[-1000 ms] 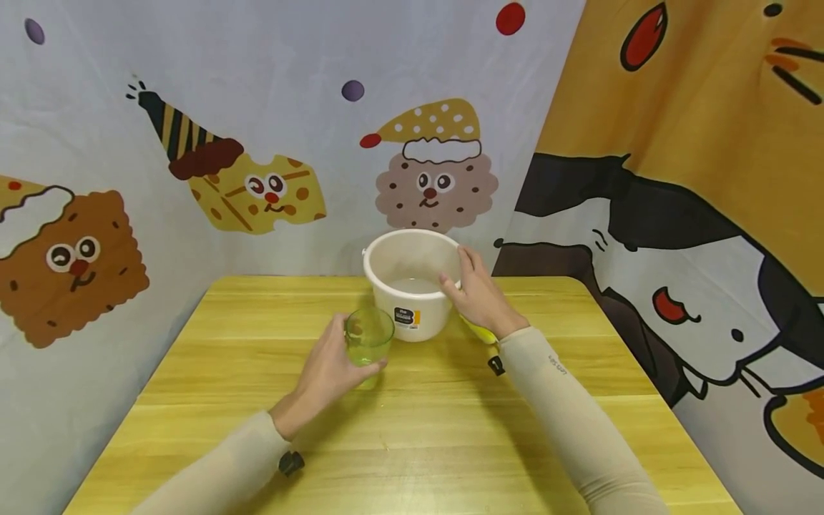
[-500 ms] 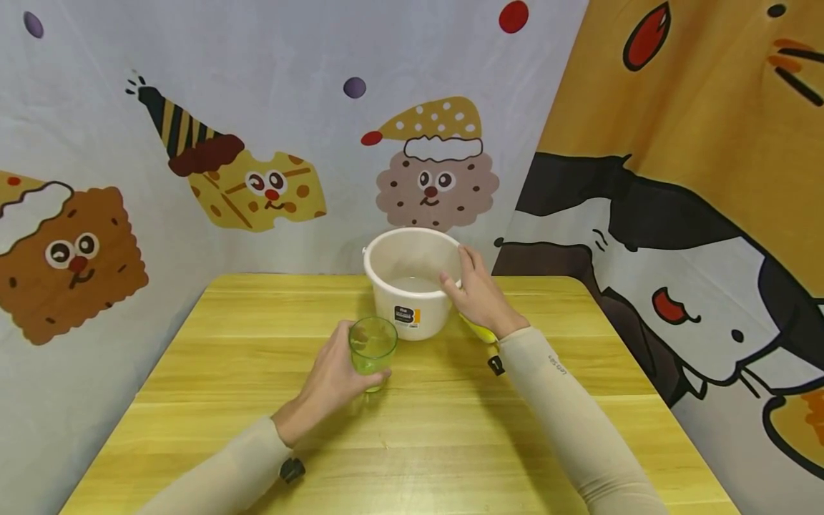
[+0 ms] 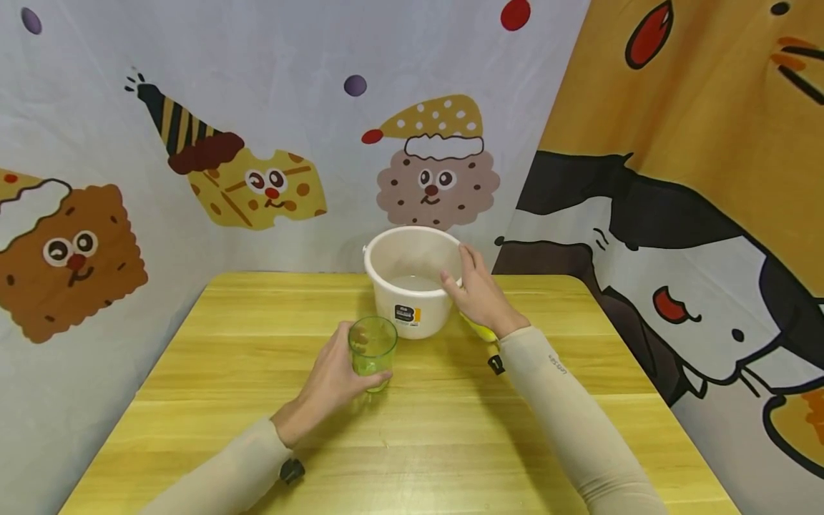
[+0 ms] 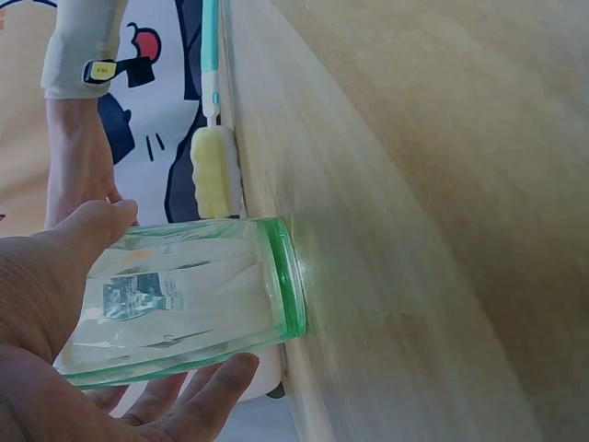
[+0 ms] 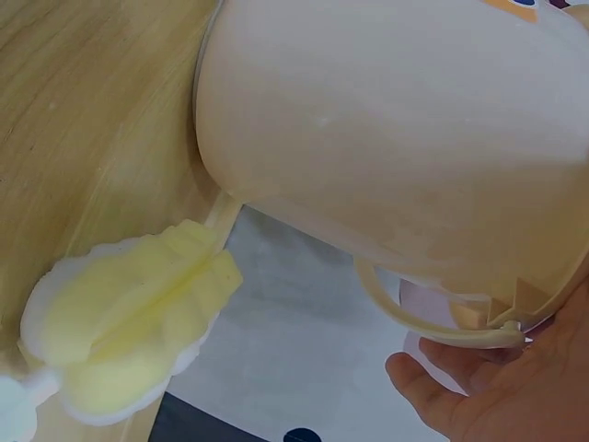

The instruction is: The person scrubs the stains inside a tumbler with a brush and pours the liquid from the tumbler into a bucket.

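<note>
My left hand holds a clear green drinking glass, thumb on the near side and fingers round the far side. The glass stands upright, its base close over or on the table, just in front of the bucket. In the left wrist view the glass shows its thick green base beside the wood. My right hand grips the right side of a white plastic bucket at its rim. In the right wrist view the fingers are by the bail handle. A faint curved line shows low inside the bucket.
A sponge bottle brush with a yellow and white head lies on the table right of the bucket, partly hidden under my right forearm in the head view. The wooden table ends at a printed cloth backdrop behind the bucket.
The glass in my left hand has come down and slightly toward me, then stayed nearly still over the last half second. My right hand and the bucket have kept their places.
</note>
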The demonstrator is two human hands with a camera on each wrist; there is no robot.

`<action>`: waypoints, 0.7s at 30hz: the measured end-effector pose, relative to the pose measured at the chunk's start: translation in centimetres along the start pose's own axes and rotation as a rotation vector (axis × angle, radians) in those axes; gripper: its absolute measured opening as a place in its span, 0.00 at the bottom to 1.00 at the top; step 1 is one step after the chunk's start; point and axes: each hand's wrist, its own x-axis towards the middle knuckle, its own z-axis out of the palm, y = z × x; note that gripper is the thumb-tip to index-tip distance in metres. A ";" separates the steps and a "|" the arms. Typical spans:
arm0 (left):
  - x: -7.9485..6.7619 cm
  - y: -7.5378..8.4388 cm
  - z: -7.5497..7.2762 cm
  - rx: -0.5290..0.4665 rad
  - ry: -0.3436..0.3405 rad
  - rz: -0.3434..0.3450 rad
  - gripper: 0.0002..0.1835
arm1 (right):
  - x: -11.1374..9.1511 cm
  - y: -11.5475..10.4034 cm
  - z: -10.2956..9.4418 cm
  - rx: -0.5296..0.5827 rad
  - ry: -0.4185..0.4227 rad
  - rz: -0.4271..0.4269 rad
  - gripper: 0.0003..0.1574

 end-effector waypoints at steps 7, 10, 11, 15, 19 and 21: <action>-0.1 -0.4 0.0 0.006 -0.015 -0.009 0.53 | 0.0 0.0 0.1 0.005 -0.005 0.005 0.60; -0.1 -0.5 0.0 0.014 -0.019 -0.017 0.54 | 0.0 -0.1 0.1 0.006 -0.001 0.002 0.61; -0.1 -0.5 -0.1 0.020 -0.020 -0.018 0.54 | 0.0 -0.1 0.1 0.007 0.000 0.000 0.61; -0.1 -0.3 -0.3 0.053 -0.020 -0.019 0.54 | 0.0 0.0 0.2 0.013 0.001 0.002 0.60; -0.2 -0.2 -0.5 0.089 -0.031 -0.019 0.54 | -0.1 0.1 0.1 0.024 0.001 0.009 0.60; -0.1 -0.1 -0.7 0.103 -0.041 -0.024 0.54 | -0.2 0.1 0.0 0.031 0.003 0.009 0.60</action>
